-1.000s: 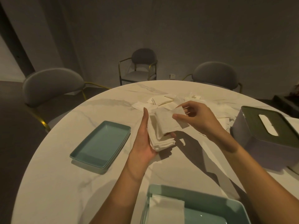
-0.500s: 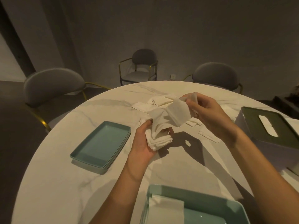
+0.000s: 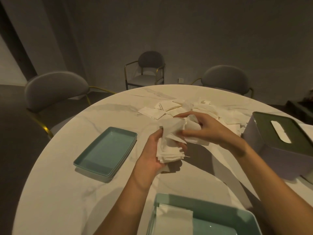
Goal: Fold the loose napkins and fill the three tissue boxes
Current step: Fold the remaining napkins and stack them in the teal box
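The left hand [image 3: 152, 155] grips a stack of folded napkins [image 3: 171, 154] just above the middle of the marble surface [image 3: 59, 192], its fingers [image 3: 183, 148] curled round the far side of the stack. The right hand [image 3: 208, 131] pinches one thin napkin [image 3: 172, 128] between thumb and fingers, holding it over the top of the stack, crumpled and not yet folded flat.

Much seems left to do. A heap of loose napkins [image 3: 199, 107] lies toward the far edge of the surface, some pieces there already squared. A tissue box [image 3: 279, 146] with a dark slotted lid stands at the right edge, closed. At the near edge an open teal box [image 3: 220, 207] holds only a few flat napkins [image 3: 174, 219], so it looks far from full. A shallow teal tray [image 3: 105, 150], perhaps a lid, lies toward the left edge with nothing in it. A third box cannot be made out.
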`<state>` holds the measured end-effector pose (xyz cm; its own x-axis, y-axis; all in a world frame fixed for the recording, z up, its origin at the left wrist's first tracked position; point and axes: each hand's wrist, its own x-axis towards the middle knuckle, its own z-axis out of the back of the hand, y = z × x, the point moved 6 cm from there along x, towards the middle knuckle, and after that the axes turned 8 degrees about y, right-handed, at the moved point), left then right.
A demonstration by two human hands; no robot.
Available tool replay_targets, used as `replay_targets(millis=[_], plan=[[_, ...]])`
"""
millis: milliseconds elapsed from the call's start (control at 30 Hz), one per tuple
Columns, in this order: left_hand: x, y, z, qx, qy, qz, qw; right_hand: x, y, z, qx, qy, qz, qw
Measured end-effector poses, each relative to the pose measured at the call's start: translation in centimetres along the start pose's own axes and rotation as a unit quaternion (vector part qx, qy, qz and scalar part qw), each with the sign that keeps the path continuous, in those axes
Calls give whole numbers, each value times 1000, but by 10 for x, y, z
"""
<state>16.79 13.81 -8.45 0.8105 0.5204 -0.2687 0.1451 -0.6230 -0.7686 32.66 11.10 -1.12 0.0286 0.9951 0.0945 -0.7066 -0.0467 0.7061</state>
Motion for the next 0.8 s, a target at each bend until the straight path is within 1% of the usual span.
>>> replay_targets(millis=[33,67,133,200,267,367,433,467,533,600,633,667,733,800], plan=[[0,4,-3,7,32,43,999,0,0,0,2,-3,7,1000],[-1,7,-1,6,32,60,998,-1,1,0,3,-6,7,1000],[1,7,0,4,43,3,999,-3,0,2,15,-8,-6,1000],[-1,0,4,26,21,-56,998,-3,-2,7,37,-31,-24,999],[5,-4,3,44,17,-61,997,-3,-6,13,35,-53,-41,997],[12,-1,15,48,-5,-32,998,-5,-4,12,74,-22,-46,996],[13,-4,8,28,29,-46,998,-5,-1,10,125,1,-34,992],[13,-1,4,2,48,-33,998,-6,3,9,155,19,-28,987],[15,3,-5,-54,82,27,995,-7,10,3,200,59,-19,978],[21,10,-3,-84,92,58,990,-7,13,0,189,70,6,980],[22,14,-2,-96,96,69,988,-6,13,0,164,59,11,985],[21,16,-5,-109,119,85,983,-5,12,1,134,37,-1,990],[20,16,-8,-138,157,93,973,-2,6,2,63,1,-63,996],[18,18,-8,-150,164,106,969,-2,1,1,0,-15,-119,993]])
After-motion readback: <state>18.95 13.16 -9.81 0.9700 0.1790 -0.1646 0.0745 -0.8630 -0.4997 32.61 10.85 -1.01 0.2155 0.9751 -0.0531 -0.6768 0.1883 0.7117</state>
